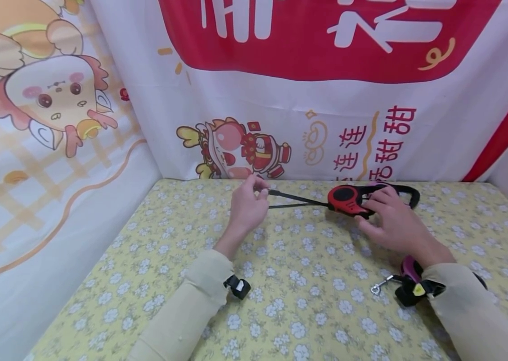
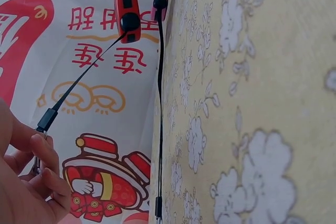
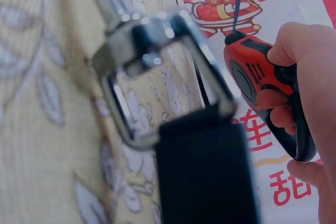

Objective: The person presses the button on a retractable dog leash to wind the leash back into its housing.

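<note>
Left hand pinches metal clip; right hand grips red-black leash reel, far right. Black strap runs between them. Pink reel lies near right.

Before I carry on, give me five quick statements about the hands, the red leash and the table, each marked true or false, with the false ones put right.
1. The right hand grips the red-and-black leash. True.
2. The left hand holds nothing. False: its fingers hold the metal end clip of that leash's strap.
3. The strap between the hands hangs in a loose coil. False: it runs out straight.
4. Another metal clip shows near the right wrist. True.
5. The tablecloth is plain blue. False: it is yellow with white flowers.
</note>
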### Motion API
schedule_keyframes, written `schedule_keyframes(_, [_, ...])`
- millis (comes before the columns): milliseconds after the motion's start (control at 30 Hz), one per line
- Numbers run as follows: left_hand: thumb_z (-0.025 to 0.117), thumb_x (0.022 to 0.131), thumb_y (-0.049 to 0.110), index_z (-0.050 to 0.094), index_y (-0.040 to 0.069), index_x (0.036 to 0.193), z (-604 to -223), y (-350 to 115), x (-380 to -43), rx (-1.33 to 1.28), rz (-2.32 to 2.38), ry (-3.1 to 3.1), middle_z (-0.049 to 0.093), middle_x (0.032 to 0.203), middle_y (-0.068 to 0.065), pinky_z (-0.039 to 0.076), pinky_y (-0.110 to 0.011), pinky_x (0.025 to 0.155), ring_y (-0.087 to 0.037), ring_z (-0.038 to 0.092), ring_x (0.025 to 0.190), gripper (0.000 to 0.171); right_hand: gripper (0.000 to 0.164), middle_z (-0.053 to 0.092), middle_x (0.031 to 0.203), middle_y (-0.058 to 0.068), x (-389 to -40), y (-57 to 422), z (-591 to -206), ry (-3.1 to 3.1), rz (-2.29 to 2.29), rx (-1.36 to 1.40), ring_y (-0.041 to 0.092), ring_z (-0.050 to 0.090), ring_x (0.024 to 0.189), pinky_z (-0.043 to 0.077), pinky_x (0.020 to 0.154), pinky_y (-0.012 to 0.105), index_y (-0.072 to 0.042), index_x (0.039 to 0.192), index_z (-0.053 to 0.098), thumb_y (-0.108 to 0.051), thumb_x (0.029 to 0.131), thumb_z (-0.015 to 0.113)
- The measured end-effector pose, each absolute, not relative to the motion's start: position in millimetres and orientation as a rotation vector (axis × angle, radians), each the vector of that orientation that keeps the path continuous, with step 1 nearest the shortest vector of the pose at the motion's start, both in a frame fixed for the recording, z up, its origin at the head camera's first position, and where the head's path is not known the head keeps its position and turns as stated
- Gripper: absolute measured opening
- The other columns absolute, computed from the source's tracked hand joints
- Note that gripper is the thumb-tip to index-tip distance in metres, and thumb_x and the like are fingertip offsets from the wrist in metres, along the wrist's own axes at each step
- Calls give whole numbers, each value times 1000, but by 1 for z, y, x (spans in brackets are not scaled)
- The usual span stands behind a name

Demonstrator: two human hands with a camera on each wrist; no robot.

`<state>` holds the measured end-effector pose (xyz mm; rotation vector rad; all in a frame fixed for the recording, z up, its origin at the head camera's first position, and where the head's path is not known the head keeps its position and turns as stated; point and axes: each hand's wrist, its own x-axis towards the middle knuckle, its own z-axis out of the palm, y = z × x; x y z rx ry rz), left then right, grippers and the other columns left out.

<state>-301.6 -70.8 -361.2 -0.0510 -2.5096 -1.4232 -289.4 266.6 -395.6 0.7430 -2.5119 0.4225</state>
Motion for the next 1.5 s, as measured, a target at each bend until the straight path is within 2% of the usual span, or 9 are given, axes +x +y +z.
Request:
schedule_keyframes(200, [62,102,8,66,11,118,-361,-69,-302,-50,-1424,-2513,72,119,-3,51,-48,113,-26,66,121,17,31,72,109,19,-288,267,-395,-2514,415,739,33,52,110,49,91,57,3,104,77,-24,89,78])
schedule_keyframes(367, [62,103,9,65,15,115,-362,-69,-302,-50,-1406,-2517,72,118,-2,49,-48,115,-25,65,127,14,31,72,109,19,-288,266,-395,-2513,404,744,34,52,110,49,91,57,3,104,77,-24,89,78])
schedule_keyframes(500, [62,103,9,65,15,114,-364,-70,-302,-59,-1400,-2515,72,117,-2,49,-48,115,-25,65,126,13,31,72,109,19,-288,265,-394,-2519,398,755,33,52,110,49,92,57,3,104,77,-24,89,77])
schedule_keyframes(733, [62,103,9,66,11,116,-367,-68,-300,-114,-1405,-2516,72,116,-2,54,-46,105,-25,66,117,14,29,72,108,18,-289,266,-395,-2533,386,779,32,53,108,48,92,55,2,104,77,-24,90,77])
schedule_keyframes(900, [62,102,8,67,10,116,-368,-68,-301,-128,-1390,-2523,73,118,-4,53,-47,108,-26,66,123,15,30,71,106,15,-288,263,-396,-2556,367,791,30,52,105,48,89,52,1,105,77,-25,91,78])
schedule_keyframes(1267, [65,100,10,68,15,111,-374,-67,-301,-161,-1313,-2538,74,114,-4,53,-48,106,-26,68,117,13,33,71,111,17,-288,258,-395,-2613,358,804,29,52,104,49,87,50,1,111,77,-26,93,77])
schedule_keyframes(1500, [65,101,11,69,16,112,-374,-64,-300,-164,-1312,-2562,74,115,-3,54,-47,103,-25,68,112,12,37,71,116,18,-286,259,-396,-2642,339,796,31,54,108,52,91,55,2,114,77,-28,93,77])
